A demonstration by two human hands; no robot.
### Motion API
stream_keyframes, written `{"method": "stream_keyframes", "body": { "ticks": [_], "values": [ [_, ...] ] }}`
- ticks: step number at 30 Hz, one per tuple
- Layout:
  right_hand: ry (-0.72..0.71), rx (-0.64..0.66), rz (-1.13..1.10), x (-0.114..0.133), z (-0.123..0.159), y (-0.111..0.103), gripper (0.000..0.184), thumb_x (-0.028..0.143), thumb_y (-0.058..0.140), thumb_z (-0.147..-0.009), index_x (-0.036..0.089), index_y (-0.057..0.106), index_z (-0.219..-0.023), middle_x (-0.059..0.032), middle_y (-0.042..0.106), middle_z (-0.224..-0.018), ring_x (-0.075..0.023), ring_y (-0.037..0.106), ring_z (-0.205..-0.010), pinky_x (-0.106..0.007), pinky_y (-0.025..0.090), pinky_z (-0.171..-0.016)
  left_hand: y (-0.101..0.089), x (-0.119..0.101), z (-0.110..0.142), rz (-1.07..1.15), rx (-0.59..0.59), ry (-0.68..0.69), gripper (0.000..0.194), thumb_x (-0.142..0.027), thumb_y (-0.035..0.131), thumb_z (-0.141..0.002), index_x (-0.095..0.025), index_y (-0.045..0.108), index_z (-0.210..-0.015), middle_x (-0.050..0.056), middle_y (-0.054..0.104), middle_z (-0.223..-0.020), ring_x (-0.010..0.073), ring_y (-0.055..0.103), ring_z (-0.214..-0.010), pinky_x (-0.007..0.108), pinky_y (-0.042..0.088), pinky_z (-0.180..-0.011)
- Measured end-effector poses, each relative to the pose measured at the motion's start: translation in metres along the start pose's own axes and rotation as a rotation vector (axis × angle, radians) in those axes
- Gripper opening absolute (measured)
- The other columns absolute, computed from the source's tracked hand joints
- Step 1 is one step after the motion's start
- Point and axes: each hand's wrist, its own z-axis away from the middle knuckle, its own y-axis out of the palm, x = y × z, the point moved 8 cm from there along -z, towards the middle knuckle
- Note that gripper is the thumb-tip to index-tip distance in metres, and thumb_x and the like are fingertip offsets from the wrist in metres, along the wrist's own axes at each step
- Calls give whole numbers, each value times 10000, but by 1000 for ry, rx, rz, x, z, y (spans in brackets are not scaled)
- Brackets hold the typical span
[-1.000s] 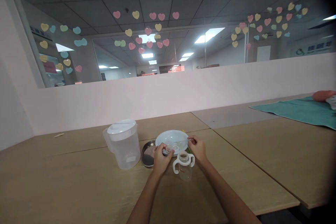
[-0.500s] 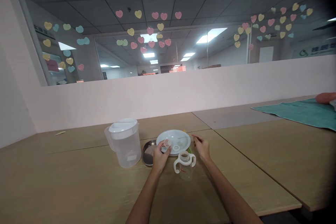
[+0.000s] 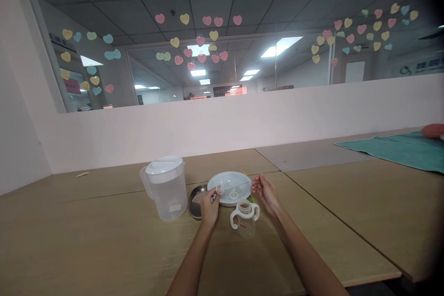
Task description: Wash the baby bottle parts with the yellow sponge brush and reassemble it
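Observation:
My left hand (image 3: 210, 206) pinches a small clear round piece (image 3: 219, 189) that looks like a bottle nipple, above the left side of a white bowl (image 3: 229, 175). My right hand (image 3: 266, 192) is closed on the end of a thin rod (image 3: 243, 184), which points left across the bowl toward the clear piece. Whether its tip touches that piece I cannot tell. A white ring (image 3: 233, 196) lies in the bowl. In front of the bowl, between my forearms, a clear baby bottle (image 3: 245, 226) with two white handles stands upright without a cap.
A translucent lidded pitcher (image 3: 169, 194) stands on the left, next to a round metal dish (image 3: 194, 203) partly behind my left hand. Something green (image 3: 251, 199) shows at the bowl's right edge. A teal cloth (image 3: 398, 150) lies at the far right, before a low wall (image 3: 243, 125).
My right hand has shifted slightly left and turned, bringing the thin rod farther over the bowl toward the clear piece. My left hand has tilted that piece slightly.

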Motion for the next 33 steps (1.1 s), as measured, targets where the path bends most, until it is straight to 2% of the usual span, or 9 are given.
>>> {"method": "stream_keyframes", "body": {
  "ticks": [7,13,18,33],
  "values": [
    [-28,38,14,3,1,6,405,584,615,-706,187,540,-732,-6,595,-640,-131,558,-550,-263,477,-509,0,3,0,-30,5,4,306,-362,516,-798,-189,679,-991,66,691,-1015,208,615,-948,338,455,-863],
    [-70,11,-21,7,0,4,403,581,639,-689,189,547,-719,1,596,-632,-117,555,-548,-248,480,-522,1,2,0,-59,12,26,298,-368,516,-806,-204,684,-989,62,693,-1008,202,615,-932,332,454,-859],
    [-107,24,55,6,0,6,405,583,611,-718,180,566,-718,-11,589,-633,-121,547,-552,-251,481,-515,1,-1,1,-94,11,51,268,-352,530,-800,-205,698,-947,67,700,-976,208,616,-906,344,450,-854],
    [-109,16,86,9,2,7,414,591,613,-709,179,574,-719,-22,600,-651,-127,552,-568,-251,483,-538,4,1,1,-143,21,82,231,-281,527,-822,-189,697,-950,69,703,-936,194,617,-858,324,444,-815]
  ]
}}
